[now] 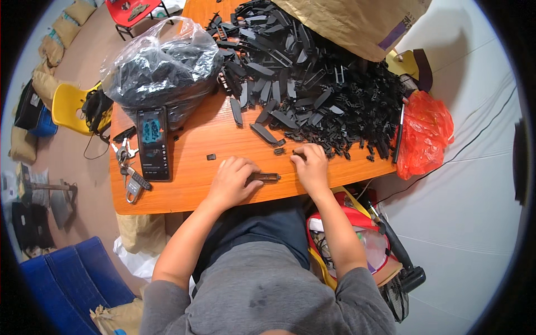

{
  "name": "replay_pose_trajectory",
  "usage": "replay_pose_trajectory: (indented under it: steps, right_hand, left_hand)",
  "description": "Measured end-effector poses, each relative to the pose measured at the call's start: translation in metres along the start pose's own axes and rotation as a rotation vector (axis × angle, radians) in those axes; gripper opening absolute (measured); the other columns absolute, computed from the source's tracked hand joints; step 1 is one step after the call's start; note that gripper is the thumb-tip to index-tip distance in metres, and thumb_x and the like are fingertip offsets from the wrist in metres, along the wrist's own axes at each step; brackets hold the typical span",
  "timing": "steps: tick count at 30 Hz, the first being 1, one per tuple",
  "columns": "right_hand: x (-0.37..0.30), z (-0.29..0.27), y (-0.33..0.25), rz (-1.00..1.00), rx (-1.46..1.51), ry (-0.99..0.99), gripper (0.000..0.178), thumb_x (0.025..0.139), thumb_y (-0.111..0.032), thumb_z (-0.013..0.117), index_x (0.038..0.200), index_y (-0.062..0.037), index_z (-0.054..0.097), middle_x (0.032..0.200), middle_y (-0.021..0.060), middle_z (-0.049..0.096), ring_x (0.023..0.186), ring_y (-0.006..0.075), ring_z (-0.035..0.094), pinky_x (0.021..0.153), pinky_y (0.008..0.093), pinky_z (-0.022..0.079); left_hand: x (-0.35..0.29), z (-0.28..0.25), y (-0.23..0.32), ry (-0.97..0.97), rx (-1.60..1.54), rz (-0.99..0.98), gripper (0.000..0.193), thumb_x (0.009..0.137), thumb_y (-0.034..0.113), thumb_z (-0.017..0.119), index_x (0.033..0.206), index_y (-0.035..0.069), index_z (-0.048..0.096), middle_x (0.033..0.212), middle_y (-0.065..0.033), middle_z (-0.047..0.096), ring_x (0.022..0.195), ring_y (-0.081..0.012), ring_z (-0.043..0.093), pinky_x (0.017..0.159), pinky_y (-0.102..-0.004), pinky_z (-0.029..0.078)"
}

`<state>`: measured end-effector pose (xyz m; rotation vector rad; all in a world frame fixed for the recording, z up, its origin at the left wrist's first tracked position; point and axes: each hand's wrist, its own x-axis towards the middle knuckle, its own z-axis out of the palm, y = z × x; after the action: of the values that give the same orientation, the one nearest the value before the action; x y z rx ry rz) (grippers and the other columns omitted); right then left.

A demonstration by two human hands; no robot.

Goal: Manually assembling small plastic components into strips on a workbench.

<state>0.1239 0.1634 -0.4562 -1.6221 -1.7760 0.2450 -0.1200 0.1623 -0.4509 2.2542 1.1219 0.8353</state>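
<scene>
My left hand (231, 180) rests on the orange table (190, 190) near its front edge and grips a long black plastic strip (267, 177) that sticks out to the right. My right hand (310, 163) lies just right of it, fingers curled over a small black plastic piece (297, 152) at the edge of a big heap of black plastic parts (312, 84). One loose small black piece (211, 157) lies left of my left hand.
A clear plastic bag of black parts (159, 67) stands at the table's back left. A phone (153, 142) and keys with a padlock (129, 167) lie at the left. A brown paper sack (357, 22) is behind the heap, an orange-red bag (427, 134) at the right edge.
</scene>
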Motion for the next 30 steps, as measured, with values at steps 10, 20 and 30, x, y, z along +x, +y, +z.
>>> replay_pose_trajectory:
  steps: [10,20,30]
  right_hand:
    - [-0.005,0.001,-0.018,-0.106,-0.209,0.064,0.022,0.076,-0.008,0.075,0.097,-0.0082,0.069,0.096,0.0065,0.063,0.09,0.0284,0.058,0.075,0.0385,0.051]
    - [0.044,0.038,-0.059,-0.075,-0.286,-0.085,0.024,0.078,-0.016,0.075,0.099,-0.0078,0.069,0.094,0.0073,0.064,0.092,0.0294,0.058,0.077,0.0395,0.051]
    - [0.032,0.012,-0.041,-0.114,-0.177,0.05,0.017,0.08,-0.015,0.072,0.096,-0.0111,0.07,0.102,0.0047,0.065,0.096,0.0282,0.058,0.079,0.0379,0.051]
  left_hand:
    - [0.0,-0.003,0.0,-0.009,0.022,-0.012,0.028,0.073,0.022,0.078,0.095,0.011,0.065,0.099,-0.0046,0.062,0.095,-0.0269,0.056,0.083,-0.0396,0.044]
    - [-0.002,0.003,0.002,0.055,0.028,0.031,0.03,0.073,0.022,0.08,0.096,0.009,0.065,0.1,-0.0054,0.062,0.093,-0.0281,0.057,0.082,-0.0399,0.046]
    - [-0.002,0.002,0.002,0.04,0.03,0.018,0.03,0.072,0.021,0.081,0.094,0.008,0.064,0.099,-0.0064,0.063,0.092,-0.0286,0.057,0.082,-0.0403,0.046]
